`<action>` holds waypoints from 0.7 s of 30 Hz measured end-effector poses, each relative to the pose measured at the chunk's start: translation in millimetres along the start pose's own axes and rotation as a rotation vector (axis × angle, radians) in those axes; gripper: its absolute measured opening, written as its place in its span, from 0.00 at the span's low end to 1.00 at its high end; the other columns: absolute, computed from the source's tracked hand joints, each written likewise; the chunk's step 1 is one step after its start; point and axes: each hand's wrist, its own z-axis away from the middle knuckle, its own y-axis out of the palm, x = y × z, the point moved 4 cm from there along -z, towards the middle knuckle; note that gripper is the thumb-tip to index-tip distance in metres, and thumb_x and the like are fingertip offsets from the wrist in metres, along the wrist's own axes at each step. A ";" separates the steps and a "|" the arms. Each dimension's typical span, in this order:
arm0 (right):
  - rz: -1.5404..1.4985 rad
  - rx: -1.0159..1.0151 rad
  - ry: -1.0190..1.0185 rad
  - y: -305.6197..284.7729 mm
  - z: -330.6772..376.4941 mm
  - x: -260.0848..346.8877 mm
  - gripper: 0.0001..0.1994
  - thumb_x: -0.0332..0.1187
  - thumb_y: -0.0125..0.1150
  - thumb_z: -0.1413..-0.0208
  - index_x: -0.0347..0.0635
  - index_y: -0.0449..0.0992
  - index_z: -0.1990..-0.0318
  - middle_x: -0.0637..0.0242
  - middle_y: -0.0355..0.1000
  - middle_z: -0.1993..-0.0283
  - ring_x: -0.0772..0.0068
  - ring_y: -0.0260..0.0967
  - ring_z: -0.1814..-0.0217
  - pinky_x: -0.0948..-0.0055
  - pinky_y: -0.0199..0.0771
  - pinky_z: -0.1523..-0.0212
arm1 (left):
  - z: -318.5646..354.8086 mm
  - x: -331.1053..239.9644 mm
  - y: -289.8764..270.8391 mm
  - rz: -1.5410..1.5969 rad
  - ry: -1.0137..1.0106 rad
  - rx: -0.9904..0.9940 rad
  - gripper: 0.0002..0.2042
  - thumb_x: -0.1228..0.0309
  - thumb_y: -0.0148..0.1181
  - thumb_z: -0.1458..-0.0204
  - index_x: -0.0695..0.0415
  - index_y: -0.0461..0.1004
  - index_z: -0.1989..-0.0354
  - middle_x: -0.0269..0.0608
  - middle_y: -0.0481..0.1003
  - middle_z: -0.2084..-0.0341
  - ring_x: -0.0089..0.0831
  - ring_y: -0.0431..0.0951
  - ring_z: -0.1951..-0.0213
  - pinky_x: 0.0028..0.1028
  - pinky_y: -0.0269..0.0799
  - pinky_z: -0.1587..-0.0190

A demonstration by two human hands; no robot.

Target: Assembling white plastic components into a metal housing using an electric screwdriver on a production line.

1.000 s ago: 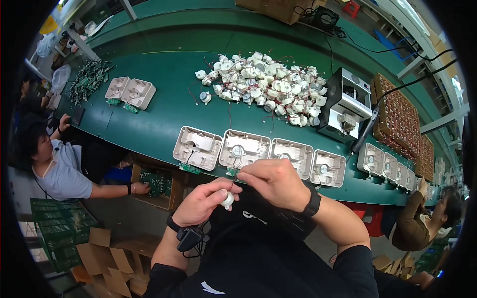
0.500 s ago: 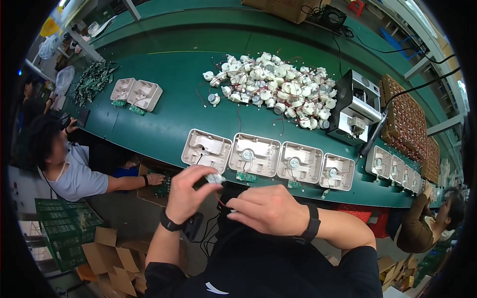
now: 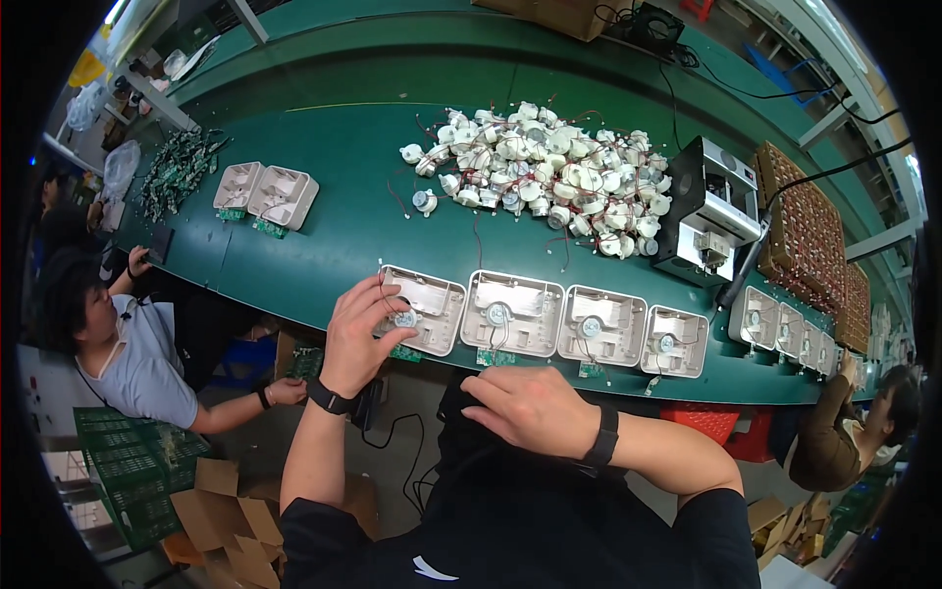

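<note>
Green table [image 3: 334,226] carries a row of white plastic housings [image 3: 608,329], with a pile of small white motors [image 3: 549,182] well beyond the fingers. Left hand [image 3: 358,339] is over the leftmost housing [image 3: 437,304], fingers pinched narrow on a small round motor [image 3: 404,319] sitting in it. Right hand [image 3: 535,407] hangs off the table near the body, fingers loosely curled, holding nothing visible.

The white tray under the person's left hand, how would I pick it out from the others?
Start at the long green belt and find the row of four white plastic housings along its near edge. The one you want is the leftmost housing, next to a similar housing on its right. It alone has the left hand on it, fingers at a small round motor.
</note>
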 end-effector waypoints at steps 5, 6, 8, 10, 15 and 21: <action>-0.024 0.002 -0.023 4.5 -2.0 -2.2 0.11 0.34 0.65 0.41 0.39 0.70 0.58 0.63 0.68 0.69 0.59 0.73 0.67 0.63 0.72 0.71 | -2.4 1.7 3.0 -0.058 0.023 -0.012 0.18 0.73 0.76 0.63 0.56 0.80 0.61 0.38 0.80 0.55 0.45 0.74 0.43 0.41 0.68 0.41; -0.036 -0.004 -0.030 4.8 -1.3 -2.2 0.11 0.35 0.64 0.40 0.39 0.69 0.60 0.63 0.67 0.70 0.59 0.72 0.68 0.62 0.71 0.71 | -3.1 3.3 3.9 -0.059 -0.045 -0.005 0.19 0.73 0.76 0.63 0.56 0.79 0.60 0.38 0.80 0.55 0.45 0.74 0.44 0.42 0.68 0.42; -0.049 -0.014 -0.018 -1.7 3.8 2.8 0.11 0.34 0.64 0.41 0.39 0.70 0.59 0.63 0.68 0.69 0.59 0.72 0.68 0.63 0.72 0.70 | -6.9 3.8 4.8 -0.054 -0.172 0.014 0.21 0.73 0.76 0.64 0.56 0.78 0.57 0.38 0.80 0.57 0.45 0.74 0.46 0.42 0.68 0.44; -0.061 -0.043 0.007 -13.3 13.2 7.1 0.11 0.33 0.66 0.42 0.40 0.72 0.58 0.62 0.70 0.68 0.59 0.73 0.68 0.63 0.73 0.70 | -10.7 0.6 6.9 -0.075 -0.134 0.016 0.22 0.73 0.76 0.64 0.57 0.77 0.56 0.40 0.79 0.57 0.46 0.74 0.47 0.42 0.68 0.44; 0.088 -0.372 0.218 -72.6 68.7 -18.3 0.12 0.30 0.69 0.45 0.39 0.77 0.55 0.61 0.76 0.67 0.60 0.76 0.68 0.67 0.76 0.68 | -5.7 3.2 8.0 -0.121 -0.084 -0.019 0.30 0.75 0.75 0.63 0.59 0.73 0.46 0.46 0.76 0.52 0.48 0.73 0.47 0.41 0.69 0.44; 0.484 -1.028 0.701 -195.9 175.0 -117.2 0.17 0.30 0.68 0.43 0.37 0.76 0.47 0.62 0.77 0.66 0.70 0.74 0.68 0.73 0.76 0.64 | 21.0 61.8 15.8 0.315 -0.591 -0.057 0.28 0.70 0.69 0.44 0.64 0.67 0.36 0.45 0.75 0.48 0.35 0.75 0.46 0.32 0.69 0.42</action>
